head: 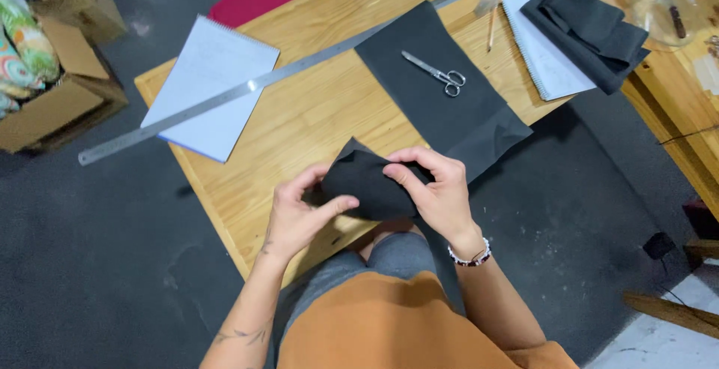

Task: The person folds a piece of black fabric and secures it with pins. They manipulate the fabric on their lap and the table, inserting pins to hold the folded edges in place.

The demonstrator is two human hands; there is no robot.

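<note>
A small piece of black fabric (pixel 365 182) is held above the near edge of the wooden table (pixel 314 114). My left hand (pixel 299 215) pinches its left side with thumb and fingers. My right hand (pixel 436 193) grips its right side, fingers curled over the top. Behind them a long strip of black fabric (pixel 442 107) lies flat on the table, with metal scissors (pixel 437 74) resting on it.
A long steel ruler (pixel 247 88) lies diagonally over a white spiral notepad (pixel 210 88). A second notepad (pixel 547 62) at the right carries folded black cloth (pixel 588 24), with a pencil (pixel 491 30) beside it. A cardboard box (pixel 52 92) stands on the floor at left.
</note>
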